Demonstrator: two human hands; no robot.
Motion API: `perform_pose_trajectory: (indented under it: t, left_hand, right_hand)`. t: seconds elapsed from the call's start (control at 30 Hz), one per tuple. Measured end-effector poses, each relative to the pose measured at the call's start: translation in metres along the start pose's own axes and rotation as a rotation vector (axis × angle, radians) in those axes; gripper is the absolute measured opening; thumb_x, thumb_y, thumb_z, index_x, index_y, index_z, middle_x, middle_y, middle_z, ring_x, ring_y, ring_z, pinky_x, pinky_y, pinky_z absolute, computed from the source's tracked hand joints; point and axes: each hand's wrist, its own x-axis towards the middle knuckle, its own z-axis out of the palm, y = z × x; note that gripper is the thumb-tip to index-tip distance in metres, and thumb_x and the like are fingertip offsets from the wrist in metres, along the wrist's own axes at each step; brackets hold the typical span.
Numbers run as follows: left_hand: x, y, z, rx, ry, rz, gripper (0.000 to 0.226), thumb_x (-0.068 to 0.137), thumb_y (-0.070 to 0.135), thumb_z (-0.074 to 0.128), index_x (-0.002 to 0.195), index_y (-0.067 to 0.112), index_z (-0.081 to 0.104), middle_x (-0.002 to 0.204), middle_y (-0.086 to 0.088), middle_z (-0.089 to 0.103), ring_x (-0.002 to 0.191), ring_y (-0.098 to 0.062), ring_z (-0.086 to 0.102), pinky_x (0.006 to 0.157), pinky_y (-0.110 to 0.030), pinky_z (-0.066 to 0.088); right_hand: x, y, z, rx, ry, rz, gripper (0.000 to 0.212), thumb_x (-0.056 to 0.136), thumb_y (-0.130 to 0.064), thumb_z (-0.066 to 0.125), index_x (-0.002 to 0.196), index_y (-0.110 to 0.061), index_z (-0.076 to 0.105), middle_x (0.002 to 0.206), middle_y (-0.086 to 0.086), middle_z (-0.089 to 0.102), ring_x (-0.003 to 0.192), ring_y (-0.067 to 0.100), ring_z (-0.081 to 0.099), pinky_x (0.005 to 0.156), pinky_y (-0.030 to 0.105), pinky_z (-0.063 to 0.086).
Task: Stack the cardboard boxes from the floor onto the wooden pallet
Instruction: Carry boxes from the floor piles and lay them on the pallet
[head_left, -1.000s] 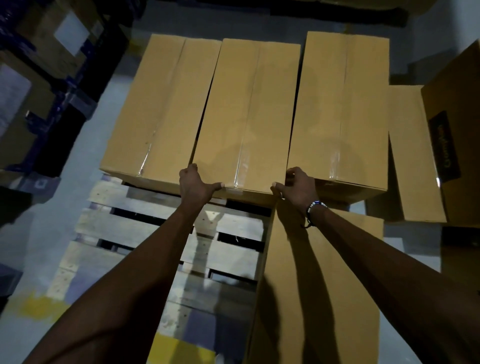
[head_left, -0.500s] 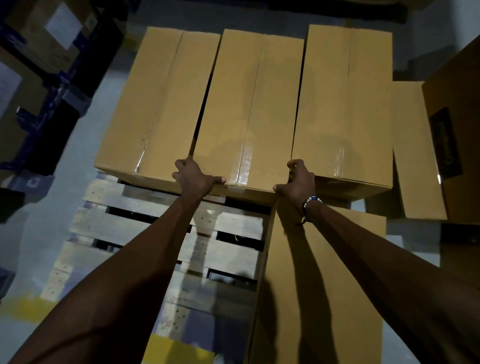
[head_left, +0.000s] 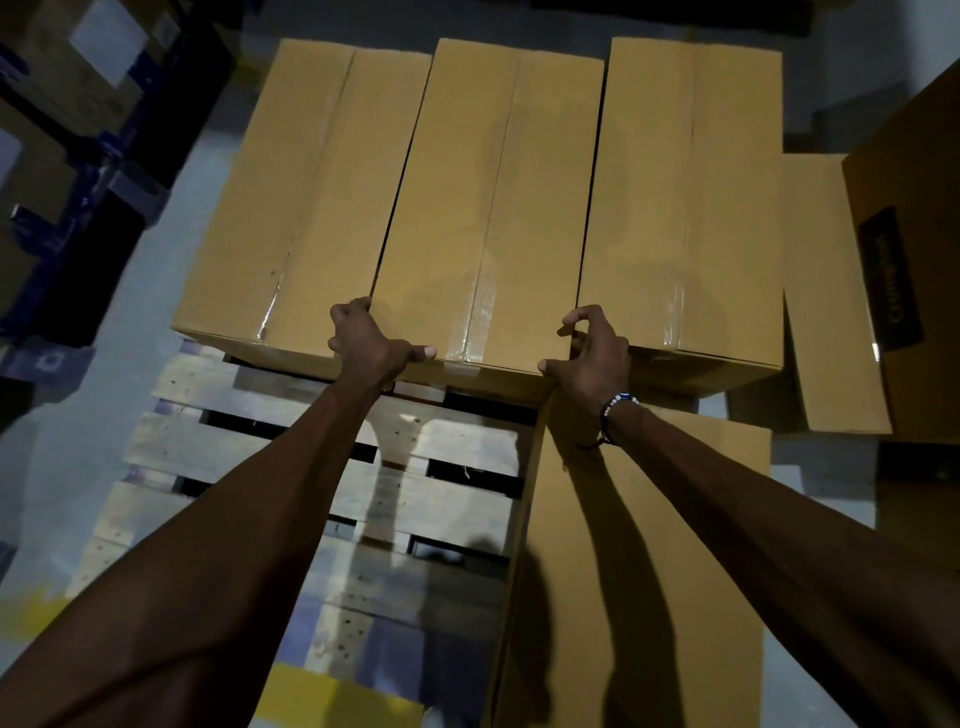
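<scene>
Three long taped cardboard boxes lie side by side across the far half of the wooden pallet (head_left: 426, 452): a left box (head_left: 291, 208), a middle box (head_left: 488, 208) and a right box (head_left: 685, 208). My left hand (head_left: 371, 345) grips the middle box's near left corner, fingers in the gap beside the left box, thumb along the near edge. My right hand (head_left: 592, 345) grips its near right corner, fingers curled at the gap beside the right box. A fourth box (head_left: 639, 587) lies on the pallet's near right part, under my right forearm.
More cardboard boxes stand on the floor at the right: a flat one (head_left: 831, 312) and a tall one with a dark label (head_left: 914, 218). Dark blue racking with boxes (head_left: 62, 130) fills the left. Grey floor (head_left: 88, 441) with yellow marking (head_left: 332, 696) surrounds the pallet.
Both hands have stayed on the middle box's near corners while it slid slightly away. My right fingers have lifted and curled more at the gap.
</scene>
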Motion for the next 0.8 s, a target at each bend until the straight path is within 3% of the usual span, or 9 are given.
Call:
perform_pose_trajectory:
  t: [0.23, 0.47, 0.63, 0.8]
  left_hand:
    - [0.017, 0.005, -0.004, -0.025, 0.02, 0.057, 0.118, 0.055, 0.036, 0.104, 0.152, 0.009, 0.043, 0.155, -0.01, 0.036, 0.14, -0.038, 0.041, 0.113, -0.052, 0.045]
    - [0.038, 0.018, 0.001, 0.008, 0.007, 0.064, 0.12, 0.055, 0.041, 0.103, 0.153, 0.009, 0.041, 0.156, -0.01, 0.034, 0.141, -0.038, 0.041, 0.116, -0.048, 0.042]
    - [0.048, 0.017, 0.006, 0.085, 0.001, 0.068, 0.121, 0.054, 0.046, 0.102, 0.152, 0.008, 0.043, 0.153, -0.013, 0.037, 0.137, -0.039, 0.045, 0.12, -0.051, 0.035]
    - [0.053, 0.012, 0.009, 0.182, -0.01, 0.114, 0.111, 0.054, 0.057, 0.098, 0.143, 0.007, 0.052, 0.148, -0.016, 0.042, 0.136, -0.04, 0.04, 0.111, -0.051, 0.035]
  right_hand:
    - [0.01, -0.009, 0.0, 0.011, 0.022, -0.031, 0.063, 0.068, -0.01, 0.093, 0.116, -0.019, 0.053, 0.106, -0.002, 0.067, 0.089, 0.028, 0.066, 0.072, 0.045, 0.059]
    - [0.032, -0.017, 0.001, -0.045, 0.019, -0.038, 0.06, 0.073, -0.01, 0.09, 0.121, -0.015, 0.054, 0.115, 0.004, 0.066, 0.104, 0.028, 0.06, 0.086, 0.046, 0.055]
    - [0.042, -0.013, 0.008, -0.167, -0.005, -0.055, 0.051, 0.075, -0.012, 0.088, 0.115, -0.015, 0.056, 0.103, -0.002, 0.066, 0.089, 0.02, 0.056, 0.072, 0.027, 0.036]
    - [0.047, -0.017, 0.016, -0.281, -0.045, -0.072, 0.038, 0.082, 0.001, 0.078, 0.111, -0.01, 0.057, 0.11, 0.01, 0.067, 0.095, 0.028, 0.064, 0.072, 0.031, 0.047]
